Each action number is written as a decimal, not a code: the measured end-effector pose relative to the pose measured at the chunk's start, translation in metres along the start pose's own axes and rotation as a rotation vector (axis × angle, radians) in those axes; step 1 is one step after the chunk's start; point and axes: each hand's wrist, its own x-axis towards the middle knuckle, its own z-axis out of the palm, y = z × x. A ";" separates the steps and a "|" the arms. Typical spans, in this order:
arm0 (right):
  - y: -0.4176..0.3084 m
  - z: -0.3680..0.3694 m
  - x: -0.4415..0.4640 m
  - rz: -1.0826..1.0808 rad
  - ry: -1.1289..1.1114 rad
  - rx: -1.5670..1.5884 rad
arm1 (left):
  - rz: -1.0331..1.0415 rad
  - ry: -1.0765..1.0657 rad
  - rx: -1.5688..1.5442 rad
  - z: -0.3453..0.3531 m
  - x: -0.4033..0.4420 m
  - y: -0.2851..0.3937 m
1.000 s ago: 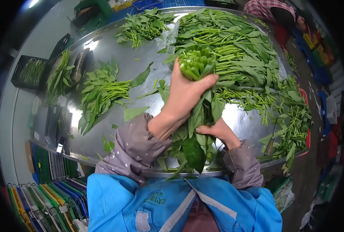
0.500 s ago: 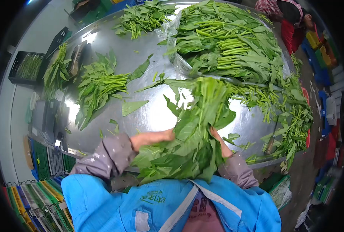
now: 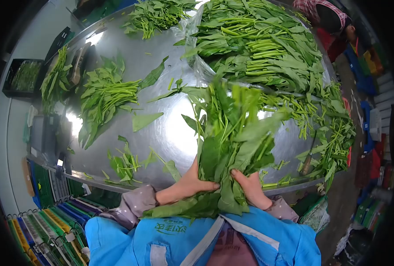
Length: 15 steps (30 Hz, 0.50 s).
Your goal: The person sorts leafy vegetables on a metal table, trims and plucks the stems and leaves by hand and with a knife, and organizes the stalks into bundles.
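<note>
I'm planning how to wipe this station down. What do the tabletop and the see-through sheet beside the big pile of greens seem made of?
Tabletop: smooth, satiny metal, probably stainless steel, given its grey tone and bright glare.
Sheet: thin, glossy plastic film, judging by its crinkles and transparency.

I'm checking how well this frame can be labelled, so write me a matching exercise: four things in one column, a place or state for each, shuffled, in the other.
Things
1. Held bunch
2. Biggest pile of greens
3. Wooden-handled tool
4. Black crate

Places or states
A. Near the table's right front edge
B. Far left, with greens inside
C. Between the left hand and right hand
D. Toward the table's far side

Pairs: 1-C, 2-D, 3-A, 4-B
</note>
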 end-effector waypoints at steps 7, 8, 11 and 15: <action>0.013 -0.009 0.001 0.457 -0.105 0.184 | -0.310 -0.060 -0.033 0.011 -0.005 0.017; 0.026 -0.013 -0.007 0.188 -0.155 0.067 | -0.429 -0.044 -0.295 0.018 -0.012 0.018; 0.043 -0.022 0.006 0.622 -0.105 0.508 | -0.529 -0.155 -0.584 -0.026 -0.018 -0.077; 0.025 -0.015 0.001 0.328 -0.129 -0.122 | -0.386 0.016 0.196 0.007 -0.010 -0.024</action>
